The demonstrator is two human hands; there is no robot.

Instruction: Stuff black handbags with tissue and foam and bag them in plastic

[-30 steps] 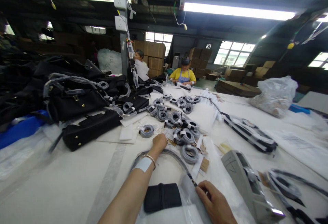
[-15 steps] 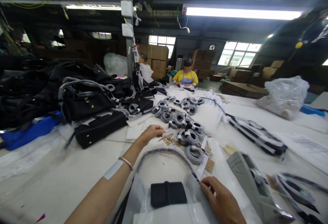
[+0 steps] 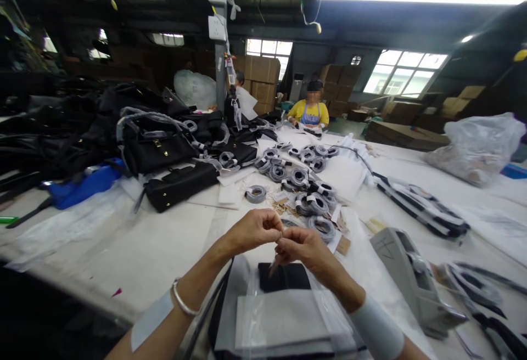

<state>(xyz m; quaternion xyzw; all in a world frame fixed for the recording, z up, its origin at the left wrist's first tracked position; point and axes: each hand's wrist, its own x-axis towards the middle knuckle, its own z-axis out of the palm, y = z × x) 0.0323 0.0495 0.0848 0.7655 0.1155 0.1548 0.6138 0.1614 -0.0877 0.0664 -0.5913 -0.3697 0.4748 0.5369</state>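
My left hand [image 3: 257, 231] and my right hand [image 3: 302, 247] meet fingertip to fingertip, both pinched closed. What they pinch is too small to make out; a narrow tan shape hangs below the right fingers. Under them lies a bag in pale wrapping and clear plastic, with a black flap [image 3: 288, 279] showing. A white sheet [image 3: 282, 319] covers its near part. Just beyond the hands are wrapped strap coils [image 3: 317, 203], one lone coil [image 3: 255, 193] to their left, and brown paper tags [image 3: 343, 245].
Black handbags [image 3: 181, 184] are heaped at the left by a blue bag [image 3: 88, 184]. A grey tape dispenser [image 3: 405, 272] stands at the right, near wrapped straps [image 3: 424, 206]. A clear plastic sack [image 3: 477, 148] sits farther back. Across the table is a co-worker in yellow [image 3: 308, 110].
My left hand has come from the tag pile and my right hand up from the bag's side, so both now meet above the bag. The lone coil has come into view.
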